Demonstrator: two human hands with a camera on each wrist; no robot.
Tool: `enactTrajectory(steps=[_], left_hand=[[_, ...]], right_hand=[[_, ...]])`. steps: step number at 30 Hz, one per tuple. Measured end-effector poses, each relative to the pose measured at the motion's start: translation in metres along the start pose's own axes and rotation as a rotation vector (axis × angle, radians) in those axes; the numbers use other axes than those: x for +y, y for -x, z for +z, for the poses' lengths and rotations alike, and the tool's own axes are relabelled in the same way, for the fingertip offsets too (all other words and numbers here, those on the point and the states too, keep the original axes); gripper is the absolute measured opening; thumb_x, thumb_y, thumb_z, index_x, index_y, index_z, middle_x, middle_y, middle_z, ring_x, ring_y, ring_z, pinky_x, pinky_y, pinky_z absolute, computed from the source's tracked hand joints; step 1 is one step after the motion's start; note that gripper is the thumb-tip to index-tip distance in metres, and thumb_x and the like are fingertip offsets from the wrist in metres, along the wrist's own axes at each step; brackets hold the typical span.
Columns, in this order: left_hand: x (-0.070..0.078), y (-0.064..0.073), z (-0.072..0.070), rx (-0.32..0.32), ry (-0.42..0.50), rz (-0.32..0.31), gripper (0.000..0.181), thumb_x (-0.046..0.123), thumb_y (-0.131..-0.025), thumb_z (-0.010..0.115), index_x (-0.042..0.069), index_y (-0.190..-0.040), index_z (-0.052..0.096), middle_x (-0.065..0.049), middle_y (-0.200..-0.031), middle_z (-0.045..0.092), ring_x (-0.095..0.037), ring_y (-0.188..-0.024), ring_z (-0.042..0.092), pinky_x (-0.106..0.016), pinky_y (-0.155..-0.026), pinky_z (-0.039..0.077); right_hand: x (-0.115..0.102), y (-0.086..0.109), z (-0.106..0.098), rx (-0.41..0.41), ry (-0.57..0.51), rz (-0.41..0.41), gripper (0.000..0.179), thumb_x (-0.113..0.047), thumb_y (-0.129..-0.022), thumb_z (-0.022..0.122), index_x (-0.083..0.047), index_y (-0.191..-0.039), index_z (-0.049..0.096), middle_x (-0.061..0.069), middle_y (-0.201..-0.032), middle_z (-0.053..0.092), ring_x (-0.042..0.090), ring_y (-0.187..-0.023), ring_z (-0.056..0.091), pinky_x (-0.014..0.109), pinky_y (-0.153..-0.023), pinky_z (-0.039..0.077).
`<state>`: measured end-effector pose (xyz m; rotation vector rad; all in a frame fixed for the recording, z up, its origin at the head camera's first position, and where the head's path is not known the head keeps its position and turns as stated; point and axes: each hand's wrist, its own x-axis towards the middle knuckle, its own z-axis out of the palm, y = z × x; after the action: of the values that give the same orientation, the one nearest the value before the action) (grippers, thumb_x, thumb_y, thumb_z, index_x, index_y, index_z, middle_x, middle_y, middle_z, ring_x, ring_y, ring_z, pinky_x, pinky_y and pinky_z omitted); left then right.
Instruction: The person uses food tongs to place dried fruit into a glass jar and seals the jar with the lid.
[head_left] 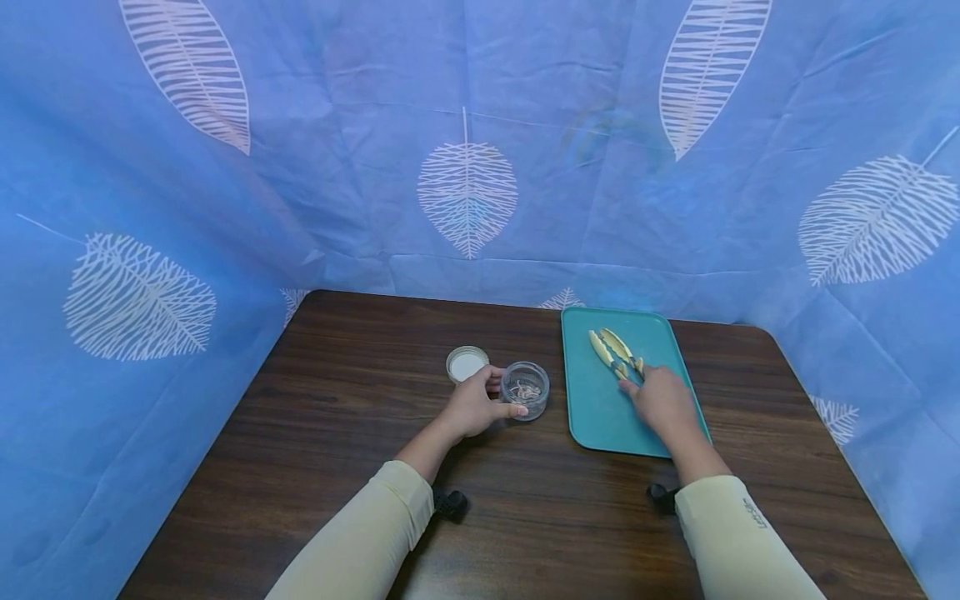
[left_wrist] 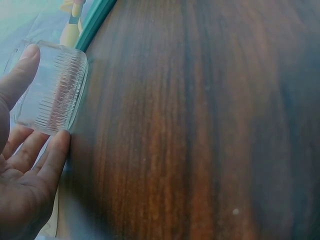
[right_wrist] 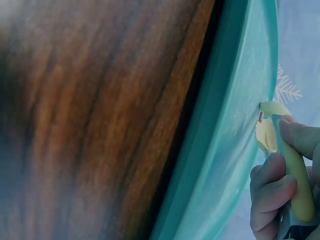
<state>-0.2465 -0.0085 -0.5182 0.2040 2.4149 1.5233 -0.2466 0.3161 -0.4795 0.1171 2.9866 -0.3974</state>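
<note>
My left hand (head_left: 471,406) holds a small clear glass jar (head_left: 525,390) upright on the table, thumb on the near side and fingers on the far side. Some small pale pieces lie at the jar's bottom; their kind is too small to tell. The ribbed wall of the glass jar (left_wrist: 62,90) shows in the left wrist view. Over a teal tray (head_left: 600,425), my right hand (head_left: 666,402) grips yellow tongs (head_left: 617,348), whose two arms point away and stand apart. In the right wrist view, thumb and curled fingers are around the yellow tongs (right_wrist: 300,185).
Just behind my left hand lies a round lid (head_left: 467,362) with a white inside. The dark wooden table (head_left: 315,433) reaches back to a blue cloth (head_left: 360,183) with white leaf prints, which hangs along the back and both sides.
</note>
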Motion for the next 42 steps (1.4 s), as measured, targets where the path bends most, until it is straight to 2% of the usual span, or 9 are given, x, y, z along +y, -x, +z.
enactTrajectory(steps=[6,13,20,28,33,42], left_hand=[[0.000,0.000,0.000,-0.006,0.008,0.000,0.073,0.039,-0.091,0.091,0.015,-0.151,0.058,-0.015,-0.151,0.063,-0.035,-0.145,0.059,-0.055,-0.117,0.053],[-0.003,-0.001,0.000,-0.008,-0.003,-0.001,0.073,0.040,-0.092,0.090,0.016,-0.152,0.057,-0.014,-0.152,0.063,-0.034,-0.145,0.059,-0.055,-0.117,0.053],[-0.004,-0.002,0.001,-0.008,-0.035,-0.010,0.075,0.042,-0.090,0.091,0.015,-0.152,0.057,-0.014,-0.152,0.064,-0.033,-0.144,0.060,-0.053,-0.116,0.055],[-0.002,-0.003,-0.001,-0.006,-0.039,0.005,0.072,0.040,-0.092,0.090,0.014,-0.151,0.058,-0.014,-0.150,0.065,-0.033,-0.144,0.061,-0.053,-0.117,0.054],[-0.001,-0.002,-0.002,0.000,-0.040,0.010,0.073,0.039,-0.091,0.090,0.012,-0.151,0.058,-0.014,-0.149,0.065,-0.033,-0.143,0.061,-0.052,-0.118,0.053],[-0.002,-0.002,0.000,-0.006,-0.037,0.009,0.073,0.040,-0.091,0.091,0.013,-0.151,0.058,-0.015,-0.149,0.065,-0.033,-0.142,0.061,-0.051,-0.116,0.055]], right_hand=[[-0.005,0.011,-0.001,0.049,-0.025,-0.032,0.066,-0.035,-0.111,0.062,0.020,-0.146,0.053,0.043,-0.128,0.062,0.049,-0.101,0.069,0.055,-0.077,0.057],[-0.024,0.036,0.002,0.107,-0.063,-0.035,0.067,-0.036,-0.110,0.066,0.016,-0.150,0.053,0.040,-0.131,0.062,0.046,-0.099,0.069,0.051,-0.070,0.057],[-0.042,0.073,0.006,0.183,-0.102,-0.124,0.065,-0.032,-0.105,0.074,0.015,-0.147,0.057,0.029,-0.113,0.068,0.027,-0.075,0.059,0.036,-0.059,0.048],[-0.059,0.115,0.007,0.328,-0.088,-0.265,0.057,-0.027,-0.097,0.085,0.011,-0.136,0.068,0.024,-0.110,0.072,0.033,-0.082,0.071,0.046,-0.062,0.058],[-0.070,0.127,0.009,0.322,-0.105,-0.288,0.057,-0.026,-0.096,0.086,0.009,-0.137,0.069,0.022,-0.114,0.074,0.032,-0.086,0.074,0.046,-0.064,0.060],[-0.074,0.131,0.011,0.281,-0.100,-0.266,0.061,-0.031,-0.097,0.084,0.008,-0.141,0.066,0.022,-0.119,0.072,0.031,-0.085,0.073,0.045,-0.064,0.060]])
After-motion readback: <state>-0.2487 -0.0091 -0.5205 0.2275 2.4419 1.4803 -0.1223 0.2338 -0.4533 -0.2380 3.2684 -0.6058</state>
